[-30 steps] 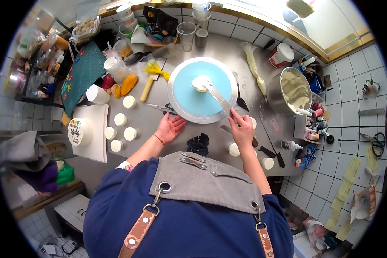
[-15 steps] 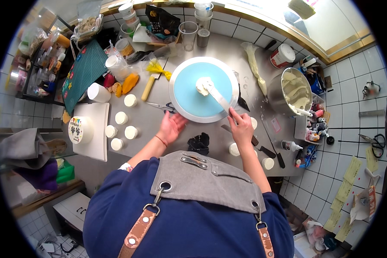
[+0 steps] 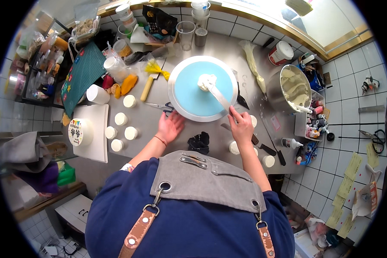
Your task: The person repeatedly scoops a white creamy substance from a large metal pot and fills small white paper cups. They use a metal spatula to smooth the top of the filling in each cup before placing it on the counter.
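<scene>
A round cake turntable (image 3: 189, 96) with a pale blue top and silver rim stands before me. On its middle sits a small cake covered in white cream (image 3: 205, 81). My right hand (image 3: 241, 126) grips a spatula (image 3: 219, 99) by its near end, the flat blade reaching over the turntable onto the cream. My left hand (image 3: 171, 127) lies palm up with fingers spread at the turntable's near left rim, holding nothing. Scissors (image 3: 161, 105) lie just beyond its fingertips. A crumpled black cloth-like thing (image 3: 198, 142) rests on the table between my forearms.
Several small white cakes (image 3: 121, 118) stand at left, beside a decorated cake (image 3: 81, 131) on a white board (image 3: 99, 129). At right are a metal bowl of cream (image 3: 295, 89), a piping bag (image 3: 253, 64), a knife (image 3: 268, 149) and a squeeze bottle (image 3: 291, 142). A wooden-handled scraper (image 3: 148, 88) lies left of the turntable.
The blade and the cream under it have shifted very slightly to the right. Both hands stay almost where they were.
</scene>
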